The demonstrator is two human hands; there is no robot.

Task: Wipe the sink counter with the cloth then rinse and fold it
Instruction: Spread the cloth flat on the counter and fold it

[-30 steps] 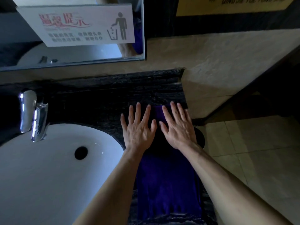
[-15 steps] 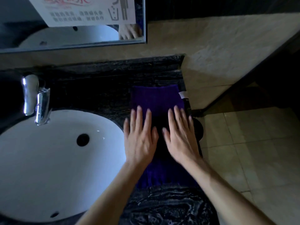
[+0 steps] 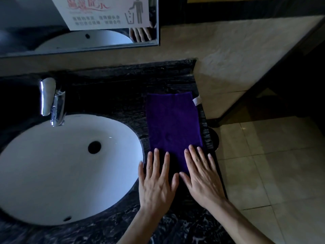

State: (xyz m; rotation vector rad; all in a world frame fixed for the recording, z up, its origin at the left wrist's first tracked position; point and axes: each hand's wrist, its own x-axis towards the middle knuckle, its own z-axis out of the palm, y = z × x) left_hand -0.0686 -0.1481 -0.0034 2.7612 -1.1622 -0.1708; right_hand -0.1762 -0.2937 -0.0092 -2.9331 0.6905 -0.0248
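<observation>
**Desk:** What do you have on the counter?

**Operator:** From my feed, a purple cloth (image 3: 173, 124) lies flat on the dark marble counter (image 3: 112, 95), right of the white sink (image 3: 66, 166) and running to the counter's right edge. A small white tag (image 3: 197, 101) sticks out at its far right corner.

**Desk:** And the hands?

**Operator:** Both are spread wide, palms down, fingers fanned, holding nothing. The left hand (image 3: 157, 184) presses on the cloth's near left part, its little finger just beside the sink rim. The right hand (image 3: 202, 178) presses on the near right part, fingertips pointing far. The thumbs are close, almost touching.

**Desk:** Anything else in view?

**Operator:** A chrome tap (image 3: 52, 101) stands at the sink's far left. A mirror (image 3: 79, 41) on the far wall carries a printed sign (image 3: 107, 13) and reflects the basin and a hand. Beige floor tiles (image 3: 272, 173) fill the right side.
</observation>
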